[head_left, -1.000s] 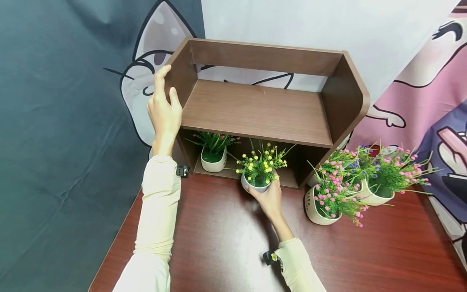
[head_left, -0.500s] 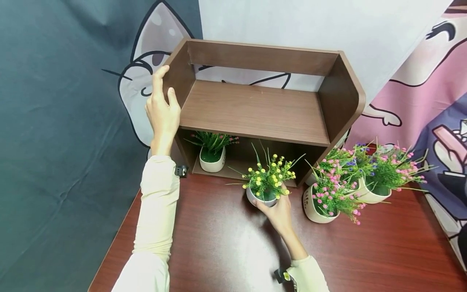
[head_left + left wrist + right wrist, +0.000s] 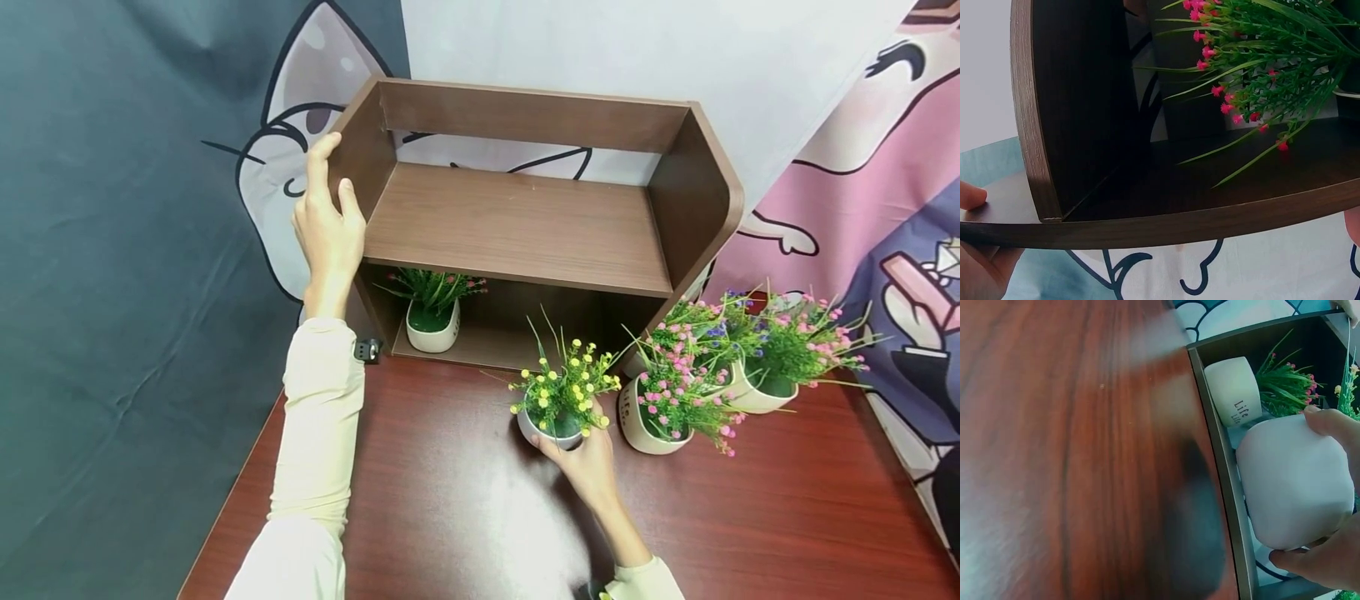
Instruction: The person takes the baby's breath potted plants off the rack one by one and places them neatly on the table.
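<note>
My right hand (image 3: 587, 468) grips a white pot of yellow artificial flowers (image 3: 564, 392) in front of the brown wooden shelf (image 3: 517, 221). In the right wrist view, thumb and fingers hold the sides of this pale pot (image 3: 1297, 481), whose smooth underside faces the camera. My left hand (image 3: 330, 233) holds the shelf's left side panel (image 3: 1179, 231), with fingers on both faces of the board in the left wrist view. Inside the lower compartment, at its left end, stands a white pot of red-pink flowers (image 3: 432, 325), marked "Life" in the right wrist view.
Right of the shelf, several potted flowers crowd together, among them a front pink-flowered pot (image 3: 652, 425) and a rear pink one (image 3: 772, 383). All stand on the reddish-brown table (image 3: 787, 500). A printed cloth (image 3: 150, 250) hangs along the left side.
My right hand has moved the yellow flower pot away from the lower compartment, towards me and rightward. The left hand keeps its place on the side panel; the view shifts slightly.
</note>
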Motion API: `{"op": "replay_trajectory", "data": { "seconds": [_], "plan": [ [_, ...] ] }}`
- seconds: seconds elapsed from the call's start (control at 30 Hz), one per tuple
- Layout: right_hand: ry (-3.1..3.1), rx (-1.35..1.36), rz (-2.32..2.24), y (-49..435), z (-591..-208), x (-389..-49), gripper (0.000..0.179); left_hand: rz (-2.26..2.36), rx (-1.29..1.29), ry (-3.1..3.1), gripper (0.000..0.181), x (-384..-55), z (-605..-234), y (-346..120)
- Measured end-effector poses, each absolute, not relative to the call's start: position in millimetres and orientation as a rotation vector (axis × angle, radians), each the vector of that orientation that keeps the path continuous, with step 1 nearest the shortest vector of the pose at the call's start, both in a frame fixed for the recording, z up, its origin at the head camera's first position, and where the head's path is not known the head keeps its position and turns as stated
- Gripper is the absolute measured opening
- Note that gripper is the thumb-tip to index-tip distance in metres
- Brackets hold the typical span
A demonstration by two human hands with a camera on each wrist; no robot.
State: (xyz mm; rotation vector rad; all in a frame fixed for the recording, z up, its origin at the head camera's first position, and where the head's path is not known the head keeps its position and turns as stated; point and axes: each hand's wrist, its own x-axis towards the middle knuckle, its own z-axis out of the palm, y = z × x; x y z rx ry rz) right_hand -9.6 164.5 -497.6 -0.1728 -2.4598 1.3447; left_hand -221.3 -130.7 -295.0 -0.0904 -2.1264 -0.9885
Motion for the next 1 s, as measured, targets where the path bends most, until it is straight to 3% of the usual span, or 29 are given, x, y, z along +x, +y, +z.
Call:
{"op": "replay_trajectory", "data": {
  "seconds": [0.2,1.0],
  "plan": [
    [-2.470,-0.138,1.255,172.6,-499.0,6.7,0.080,-0.988,-0.096,-2.124,0.043,-221.5,-294.3,-128.5],
    [-2.515,0.072,1.101,217.2,-503.0,76.8,0.104,-0.998,-0.090,-2.138,0.042,-221.2,-297.7,-131.2]
  ]
}}
